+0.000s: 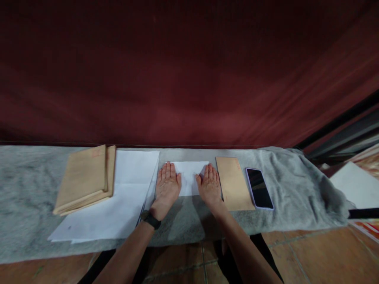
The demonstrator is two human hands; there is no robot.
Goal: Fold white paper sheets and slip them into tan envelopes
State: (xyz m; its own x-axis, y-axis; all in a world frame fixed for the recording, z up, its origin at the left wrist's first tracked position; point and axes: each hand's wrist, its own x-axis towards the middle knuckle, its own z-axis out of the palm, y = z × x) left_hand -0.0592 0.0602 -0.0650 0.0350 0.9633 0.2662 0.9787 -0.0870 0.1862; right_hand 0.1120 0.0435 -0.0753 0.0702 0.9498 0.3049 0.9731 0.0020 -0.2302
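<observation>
A white sheet of paper [189, 177], apparently folded into a small rectangle, lies on the grey cloth in front of me. My left hand [168, 183] rests flat over its left end, fingers stretched forward and palm down. Over the right end lies my right hand [209, 184], also flat with the thumb pointing inward. Neither hand grips anything. Just right of my right hand is a brown envelope [235, 183]. To the left of my left hand, large white sheets [130, 201] lie in a loose stack, partly under a pile of brown envelopes [84, 173].
A phone [259, 188] with a purple rim lies right of the single envelope. Grey cloth [284, 181] covers the long narrow surface and bunches up at its right end. Behind it hangs a dark red curtain [183, 90]. Tiled floor [310, 252] shows below.
</observation>
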